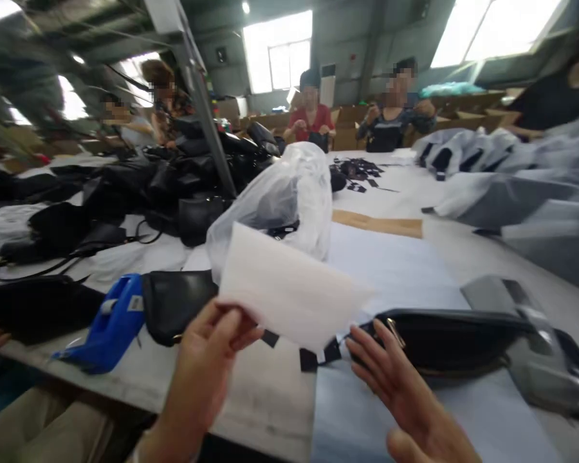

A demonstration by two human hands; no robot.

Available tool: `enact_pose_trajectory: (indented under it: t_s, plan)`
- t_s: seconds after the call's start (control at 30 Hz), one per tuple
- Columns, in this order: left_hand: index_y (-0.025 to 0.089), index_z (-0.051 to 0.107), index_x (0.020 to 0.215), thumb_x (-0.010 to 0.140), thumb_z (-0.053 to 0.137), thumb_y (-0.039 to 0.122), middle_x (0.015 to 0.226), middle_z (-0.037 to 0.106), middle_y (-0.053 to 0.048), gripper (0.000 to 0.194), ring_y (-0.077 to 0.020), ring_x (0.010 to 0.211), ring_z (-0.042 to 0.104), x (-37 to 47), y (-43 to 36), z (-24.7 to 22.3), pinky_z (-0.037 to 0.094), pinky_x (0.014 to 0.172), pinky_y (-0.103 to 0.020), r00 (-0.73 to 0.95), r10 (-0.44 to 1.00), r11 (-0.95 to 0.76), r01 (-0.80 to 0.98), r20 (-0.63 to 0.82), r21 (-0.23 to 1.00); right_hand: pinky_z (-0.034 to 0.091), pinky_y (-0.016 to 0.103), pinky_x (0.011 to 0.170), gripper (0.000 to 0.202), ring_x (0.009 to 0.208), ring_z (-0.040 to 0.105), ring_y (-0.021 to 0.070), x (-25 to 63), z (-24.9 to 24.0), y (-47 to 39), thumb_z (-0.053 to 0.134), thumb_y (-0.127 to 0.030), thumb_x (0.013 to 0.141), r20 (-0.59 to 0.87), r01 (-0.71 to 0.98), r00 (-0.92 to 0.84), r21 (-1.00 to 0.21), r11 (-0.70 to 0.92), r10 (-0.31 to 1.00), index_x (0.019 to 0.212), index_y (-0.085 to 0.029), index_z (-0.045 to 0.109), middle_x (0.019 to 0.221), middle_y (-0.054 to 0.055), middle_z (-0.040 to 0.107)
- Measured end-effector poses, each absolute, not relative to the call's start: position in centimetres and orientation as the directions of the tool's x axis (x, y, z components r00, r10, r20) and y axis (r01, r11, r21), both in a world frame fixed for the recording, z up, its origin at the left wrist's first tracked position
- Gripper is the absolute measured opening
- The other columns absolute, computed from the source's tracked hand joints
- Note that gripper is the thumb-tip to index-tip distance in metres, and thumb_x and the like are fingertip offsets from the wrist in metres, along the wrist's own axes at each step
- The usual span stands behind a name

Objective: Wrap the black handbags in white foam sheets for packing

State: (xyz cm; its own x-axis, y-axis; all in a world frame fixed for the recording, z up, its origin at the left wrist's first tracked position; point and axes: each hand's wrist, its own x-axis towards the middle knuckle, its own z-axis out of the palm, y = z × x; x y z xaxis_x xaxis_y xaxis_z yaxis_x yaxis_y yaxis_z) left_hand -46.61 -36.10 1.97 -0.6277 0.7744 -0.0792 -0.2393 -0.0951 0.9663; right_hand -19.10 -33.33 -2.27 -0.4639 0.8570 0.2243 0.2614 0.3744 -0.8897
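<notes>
Left hand (210, 357) pinches thin white rectangular sheet (289, 289)
Right hand (399, 378) spread; translucent plastic bag (313, 193) behind sheet, blue plastic tape dispenser (116, 328) lower left.

The sheet (289, 289) is plain white; the pouch (458, 341) is black with a gold-coloured zip pull (395, 334). By the near edge of the off-white tabletop (265, 399), the tape dispenser (109, 321) is bright blue with a white label (136, 303). The paper (347, 424) is pale blue, the strip (376, 224) tan. Past the far edge, one person's top (321, 118) is red.
</notes>
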Motion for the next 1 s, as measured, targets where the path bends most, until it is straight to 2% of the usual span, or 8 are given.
enact_pose_trajectory:
  t_s: [0.07, 0.17, 0.27, 0.37, 0.47, 0.6, 0.77, 1.0]
  plan:
    - [0.024, 0.069, 0.082, 0.071, 0.079, 0.042, 0.080, 0.071, -0.002, 0.023, -0.0191, 0.073, 0.070, -40.4, -38.1, -0.3, 0.063, 0.061, -0.030, -0.498, 0.839, 0.058, -0.322, -0.221, 0.945, 0.056, 0.045, 0.094, 0.079, 0.123, 0.058, 0.0328, -17.7, -1.9, -34.5, 0.053, -0.065, 0.087, 0.150, 0.212, -0.410, -0.943, 0.254, 0.899, 0.155, -0.032, 0.027, 0.143, 0.010, 0.053]
    - [0.023, 0.070, 0.086, 0.078, 0.073, 0.048, 0.079, 0.072, -0.004, 0.027, -0.0203, 0.073, 0.070, -34.0, -39.9, -2.9, 0.063, 0.066, -0.033, -0.293, 0.908, 0.193, -0.342, -0.300, 0.920, 0.058, 0.039, 0.091, 0.055, 0.110, 0.066, 0.0327, -14.2, -1.7, -35.9, 0.060, -0.062, 0.084, 0.010, 0.345, -0.207, -0.935, 0.082, 0.978, 0.127, -0.028, 0.067, 0.117, 0.007, 0.072]
    - [0.023, 0.071, 0.101, 0.085, 0.068, 0.045, 0.095, 0.075, -0.006, 0.028, -0.0235, 0.089, 0.071, -31.4, -39.8, -4.5, 0.061, 0.082, -0.037, -0.164, 0.970, 0.146, -0.191, -0.178, 0.971, 0.061, 0.038, 0.085, 0.036, 0.091, 0.073, 0.0313, -8.6, -2.1, -37.0, 0.059, -0.060, 0.084, -0.053, 0.521, 0.041, -0.851, -0.067, 0.998, 0.088, -0.030, 0.081, 0.086, 0.002, 0.078]
    - [0.026, 0.067, 0.115, 0.088, 0.065, 0.040, 0.121, 0.068, -0.008, 0.030, -0.0252, 0.113, 0.064, -31.2, -38.6, -6.0, 0.053, 0.098, -0.040, -0.277, 0.961, 0.004, 0.082, 0.019, 0.997, 0.064, 0.039, 0.072, 0.042, 0.082, 0.074, 0.0316, -2.9, -3.0, -36.9, 0.057, -0.065, 0.082, 0.020, 0.656, 0.099, -0.753, -0.050, 0.995, 0.084, -0.030, 0.081, 0.080, 0.001, 0.077]
    - [0.026, 0.063, 0.117, 0.087, 0.066, 0.038, 0.126, 0.064, -0.009, 0.033, -0.0246, 0.117, 0.061, -30.6, -37.0, -7.5, 0.050, 0.101, -0.041, -0.349, 0.931, -0.026, 0.236, 0.110, 0.971, 0.063, 0.039, 0.057, 0.047, 0.077, 0.074, 0.0335, 0.4, -4.3, -36.4, 0.060, -0.067, 0.077, 0.093, 0.747, 0.066, -0.665, 0.013, 0.994, 0.086, -0.026, 0.080, 0.080, 0.004, 0.077]
    - [0.024, 0.059, 0.112, 0.079, 0.074, 0.039, 0.113, 0.067, -0.008, 0.038, -0.0228, 0.108, 0.065, -28.8, -35.7, -8.5, 0.050, 0.099, -0.040, -0.362, 0.922, -0.031, 0.288, 0.138, 0.957, 0.062, 0.035, 0.061, 0.043, 0.077, 0.074, 0.0314, 0.1, -5.4, -36.1, 0.061, -0.059, 0.079, 0.033, 0.724, -0.105, -0.683, 0.099, 0.994, 0.090, -0.022, 0.080, 0.083, 0.005, 0.078]
    - [0.021, 0.056, 0.108, 0.079, 0.074, 0.037, 0.094, 0.067, -0.005, 0.038, -0.0183, 0.091, 0.068, -28.5, -35.8, -7.8, 0.056, 0.084, -0.032, -0.353, 0.935, 0.016, 0.076, 0.012, 0.997, 0.059, 0.033, 0.073, 0.039, 0.086, 0.073, 0.0291, -2.9, -5.2, -35.2, 0.055, -0.049, 0.086, -0.009, 0.627, -0.268, -0.761, 0.168, 0.963, 0.101, -0.020, 0.076, 0.092, 0.006, 0.078]
    - [0.020, 0.059, 0.109, 0.082, 0.072, 0.038, 0.097, 0.070, -0.005, 0.034, -0.0156, 0.084, 0.069, -28.8, -37.2, -5.7, 0.055, 0.072, -0.025, -0.323, 0.941, 0.080, -0.090, -0.105, 0.993, 0.056, 0.038, 0.080, 0.038, 0.091, 0.071, 0.0312, -8.4, -6.4, -33.5, 0.056, -0.047, 0.088, -0.056, 0.377, -0.391, -0.920, 0.104, 0.919, 0.097, -0.016, 0.075, 0.095, 0.008, 0.077]
